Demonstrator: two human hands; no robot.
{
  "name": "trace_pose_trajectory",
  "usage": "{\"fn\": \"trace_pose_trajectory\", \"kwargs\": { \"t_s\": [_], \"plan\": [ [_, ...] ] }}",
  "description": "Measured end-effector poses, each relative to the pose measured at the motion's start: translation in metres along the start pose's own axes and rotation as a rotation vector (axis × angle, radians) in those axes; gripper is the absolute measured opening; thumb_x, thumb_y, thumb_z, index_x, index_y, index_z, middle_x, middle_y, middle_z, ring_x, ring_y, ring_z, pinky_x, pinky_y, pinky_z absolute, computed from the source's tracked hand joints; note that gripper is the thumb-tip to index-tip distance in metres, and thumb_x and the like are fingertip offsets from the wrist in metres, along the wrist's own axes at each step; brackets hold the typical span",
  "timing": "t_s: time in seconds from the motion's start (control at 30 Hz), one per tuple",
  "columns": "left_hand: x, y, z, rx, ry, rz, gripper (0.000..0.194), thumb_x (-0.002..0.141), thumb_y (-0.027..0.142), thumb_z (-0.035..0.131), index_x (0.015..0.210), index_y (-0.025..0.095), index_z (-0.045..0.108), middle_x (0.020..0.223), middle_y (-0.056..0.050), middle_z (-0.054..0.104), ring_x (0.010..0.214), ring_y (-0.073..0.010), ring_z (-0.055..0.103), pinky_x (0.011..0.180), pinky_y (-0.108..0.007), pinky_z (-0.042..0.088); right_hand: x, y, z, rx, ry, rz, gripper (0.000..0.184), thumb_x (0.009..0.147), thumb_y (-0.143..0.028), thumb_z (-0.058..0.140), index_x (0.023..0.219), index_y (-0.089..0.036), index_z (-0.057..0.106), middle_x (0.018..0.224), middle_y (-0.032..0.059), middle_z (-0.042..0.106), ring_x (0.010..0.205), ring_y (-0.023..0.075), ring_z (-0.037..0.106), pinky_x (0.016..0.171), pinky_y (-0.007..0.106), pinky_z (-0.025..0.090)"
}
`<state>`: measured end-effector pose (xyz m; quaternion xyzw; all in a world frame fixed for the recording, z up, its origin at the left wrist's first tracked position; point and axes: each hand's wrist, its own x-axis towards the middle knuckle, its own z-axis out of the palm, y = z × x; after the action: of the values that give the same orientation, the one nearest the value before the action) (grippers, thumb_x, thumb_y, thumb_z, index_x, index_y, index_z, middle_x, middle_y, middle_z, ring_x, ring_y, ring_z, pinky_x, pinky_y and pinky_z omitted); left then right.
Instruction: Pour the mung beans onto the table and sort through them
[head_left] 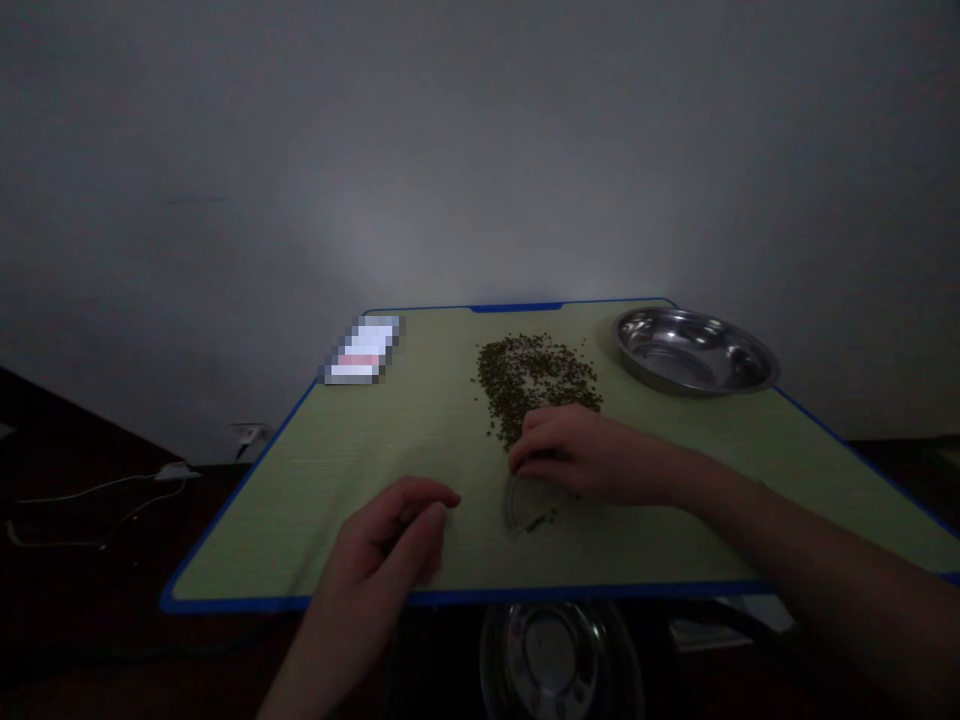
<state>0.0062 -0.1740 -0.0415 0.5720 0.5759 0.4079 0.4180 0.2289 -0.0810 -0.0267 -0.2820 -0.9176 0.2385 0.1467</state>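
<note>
A loose pile of small greenish-brown grains (502, 385), perhaps beans or seeds, is spread over the pale green tabletop (360, 440). My right hand (574, 450) is at the near edge of the pile, above a shallow clear dish (516, 508). Its fingertips are pinched together at the dish's far rim; whatever lies between them is hidden. A few green bits (536, 523) show in the dish. To the left of the dish, my left hand (394, 535) hovers over or rests on the table. Its fingers are loosely bent, thumb and index slightly apart, with nothing visible in them.
A wide steel basin (694, 355) stands at the back right. At the back left lies a phone-like bright screen (364, 350), blurred out. Below the table's blue front edge (247, 604) sits another steel bowl (555, 655). Cables (97, 490) run along the floor at left.
</note>
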Motion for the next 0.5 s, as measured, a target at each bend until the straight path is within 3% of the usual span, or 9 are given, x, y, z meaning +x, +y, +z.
{"fn": "trace_pose_trajectory", "kwargs": {
  "t_s": [0.23,0.5],
  "plan": [
    [0.000,-0.001,0.000,-0.004,0.014,-0.010,0.021,0.081,0.038,0.056,0.086,0.020,0.065,0.052,0.005,0.046,0.047,-0.0105,0.042,0.043,-0.021,0.030,-0.014,-0.004,-0.005,0.089,0.009,0.035,0.016,0.090,-0.016,0.054,0.090,-0.017,0.070,0.084,0.0035,0.066,0.079,0.0138,0.060,0.072,0.026,0.045],
    [0.000,0.000,0.001,-0.027,0.005,-0.009,0.021,0.081,0.039,0.056,0.085,0.020,0.065,0.051,0.006,0.044,0.046,-0.0104,0.040,0.043,-0.021,0.029,-0.043,0.019,-0.026,0.008,0.251,0.292,0.018,0.089,-0.027,0.053,0.085,-0.021,0.069,0.081,0.0027,0.071,0.072,0.0164,0.062,0.064,0.028,0.047]
  ]
}}
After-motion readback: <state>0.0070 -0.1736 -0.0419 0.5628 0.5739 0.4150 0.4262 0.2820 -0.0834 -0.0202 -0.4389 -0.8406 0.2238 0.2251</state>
